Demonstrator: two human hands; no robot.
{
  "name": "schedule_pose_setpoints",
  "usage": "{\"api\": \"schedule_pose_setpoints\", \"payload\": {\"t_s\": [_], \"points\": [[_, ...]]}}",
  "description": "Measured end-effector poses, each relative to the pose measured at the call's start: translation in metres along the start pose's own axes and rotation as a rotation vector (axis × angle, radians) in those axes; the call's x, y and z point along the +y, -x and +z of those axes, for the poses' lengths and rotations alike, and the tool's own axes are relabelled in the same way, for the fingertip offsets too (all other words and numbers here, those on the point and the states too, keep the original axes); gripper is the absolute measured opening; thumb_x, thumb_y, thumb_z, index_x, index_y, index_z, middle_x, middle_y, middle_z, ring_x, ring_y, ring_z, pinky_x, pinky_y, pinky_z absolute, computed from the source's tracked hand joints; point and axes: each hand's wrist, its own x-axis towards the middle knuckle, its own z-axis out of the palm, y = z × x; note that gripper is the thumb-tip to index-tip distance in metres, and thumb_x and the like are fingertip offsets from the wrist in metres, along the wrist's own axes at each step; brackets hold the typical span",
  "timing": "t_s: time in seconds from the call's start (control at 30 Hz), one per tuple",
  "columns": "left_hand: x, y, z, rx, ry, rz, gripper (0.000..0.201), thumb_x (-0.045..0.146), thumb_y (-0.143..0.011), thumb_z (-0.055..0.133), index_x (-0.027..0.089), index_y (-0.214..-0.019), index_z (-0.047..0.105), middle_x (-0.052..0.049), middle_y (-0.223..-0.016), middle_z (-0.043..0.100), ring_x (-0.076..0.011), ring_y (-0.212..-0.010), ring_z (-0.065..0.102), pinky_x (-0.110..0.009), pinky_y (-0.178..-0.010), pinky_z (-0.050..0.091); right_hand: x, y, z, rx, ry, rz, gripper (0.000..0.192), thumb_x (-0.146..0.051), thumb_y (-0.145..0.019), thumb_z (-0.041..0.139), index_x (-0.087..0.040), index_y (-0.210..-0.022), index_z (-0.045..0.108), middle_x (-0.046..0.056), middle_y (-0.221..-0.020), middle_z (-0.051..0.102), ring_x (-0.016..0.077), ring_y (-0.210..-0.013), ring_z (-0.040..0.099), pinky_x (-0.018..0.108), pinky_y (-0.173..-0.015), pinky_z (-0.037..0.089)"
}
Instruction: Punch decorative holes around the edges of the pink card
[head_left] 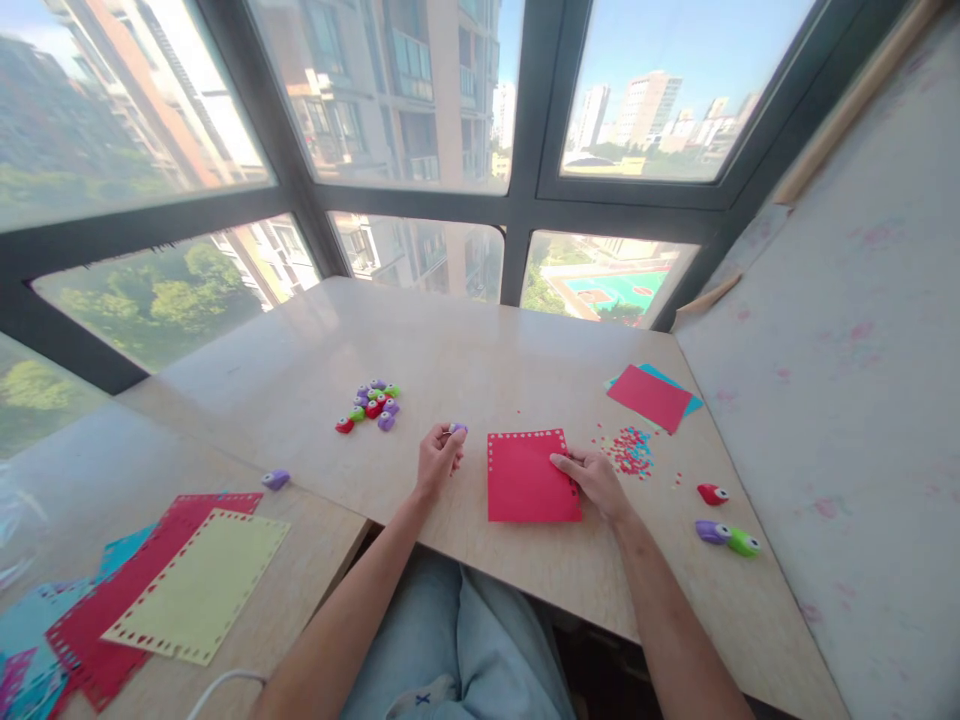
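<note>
A square sheet of red paper with a row of punched holes along its top and right edges (532, 478) lies flat on the pale wooden table (480, 350), directly in front of the person and between the two hands. The right hand (594, 478) rests on the sheet's right edge, fingers curled loosely with the fingertips pressing the paper down. The left hand (438, 455), just left of the sheet and not touching it, is closed around a small purple plastic hole punch (457, 428), held at the fingertips above the table. The sheet is nearly square, its edges roughly in line with the near edge of the table, the punched top edge facing the window.

No container is in view; things lie loose on the table. A cluster of small red, green and purple punches (373, 404) sits beyond the left hand. A scatter of red and blue paper bits (632, 450) lies just right of the right hand, with a red sheet stacked on a blue one (649, 397) behind it. Three more punches, red, purple and green (724, 523), lie further right
</note>
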Motion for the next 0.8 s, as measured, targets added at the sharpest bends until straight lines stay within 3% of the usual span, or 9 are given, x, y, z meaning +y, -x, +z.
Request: {"api": "schedule_pose_setpoints", "payload": {"t_s": [0.1,0.2,0.27,0.43,0.5,0.63,0.8], "points": [[0.0,0.0,0.003,0.004,-0.002,0.01,0.039,0.052,-0.075,0.067,0.017,-0.087,0.055,0.007,-0.053,0.051,-0.0049,-0.038,0.041,-0.013,-0.033,0.028,-0.007,-0.005,0.008,-0.043,0.153,0.004,0.037,-0.05,-0.073,0.067,-0.014,-0.081,0.074,0.004,-0.071,0.072,0.0187,-0.06,0.063,0.024,-0.051,0.044],[0.001,0.001,0.003,-0.001,0.004,0.01,0.04,0.052,-0.074,0.067,0.016,-0.087,0.055,0.007,-0.054,0.05,-0.0047,-0.038,0.042,-0.013,-0.033,0.029,-0.005,-0.009,0.013,0.072,0.268,-0.006,0.037,-0.05,-0.072,0.063,-0.014,-0.078,0.073,0.005,-0.071,0.072,0.0218,-0.064,0.065,0.026,-0.054,0.044],[0.001,0.001,0.003,-0.001,0.016,0.016,0.041,0.051,-0.073,0.068,0.016,-0.088,0.056,0.007,-0.055,0.051,-0.0047,-0.039,0.043,-0.014,-0.034,0.031,0.001,-0.009,0.014,0.238,0.309,-0.026,0.04,-0.051,-0.07,0.061,-0.014,-0.078,0.072,0.007,-0.073,0.072,0.0251,-0.069,0.066,0.029,-0.058,0.046],[0.0,0.002,0.002,-0.007,0.036,0.035,0.041,0.051,-0.074,0.068,0.015,-0.089,0.057,0.006,-0.056,0.051,-0.0049,-0.041,0.044,-0.014,-0.037,0.034,0.022,0.017,0.013,0.805,0.437,-0.009,0.048,-0.055,-0.071,0.053,-0.012,-0.081,0.069,0.015,-0.075,0.071,0.0293,-0.073,0.065,0.034,-0.066,0.046],[0.001,0.003,0.002,-0.005,0.044,0.038,0.041,0.051,-0.074,0.068,0.015,-0.09,0.058,0.006,-0.057,0.052,-0.0051,-0.041,0.045,-0.014,-0.037,0.035,0.027,0.037,0.011,0.896,0.446,0.007,0.048,-0.056,-0.073,0.051,-0.012,-0.084,0.067,0.015,-0.077,0.071,0.029,-0.074,0.065,0.034,-0.067,0.045],[0.001,0.004,0.001,-0.025,0.045,0.043,0.041,0.051,-0.074,0.068,0.015,-0.09,0.058,0.005,-0.058,0.053,-0.0056,-0.042,0.046,-0.015,-0.037,0.036,0.031,0.079,0.008,0.904,0.469,0.048,0.043,-0.057,-0.077,0.051,-0.016,-0.077,0.063,0.01,-0.07,0.068,0.0255,-0.068,0.062,0.03,-0.063,0.043],[0.0,0.009,-0.001,-0.056,0.007,0.05,0.04,0.051,-0.074,0.067,0.015,-0.091,0.058,0.005,-0.058,0.053,-0.0067,-0.043,0.047,-0.015,-0.037,0.036,0.033,0.104,0.008,0.78,0.397,-0.002,0.044,-0.06,-0.079,0.054,-0.017,-0.071,0.058,0.001,-0.059,0.058,0.0174,-0.058,0.052,0.025,-0.057,0.04]]}}
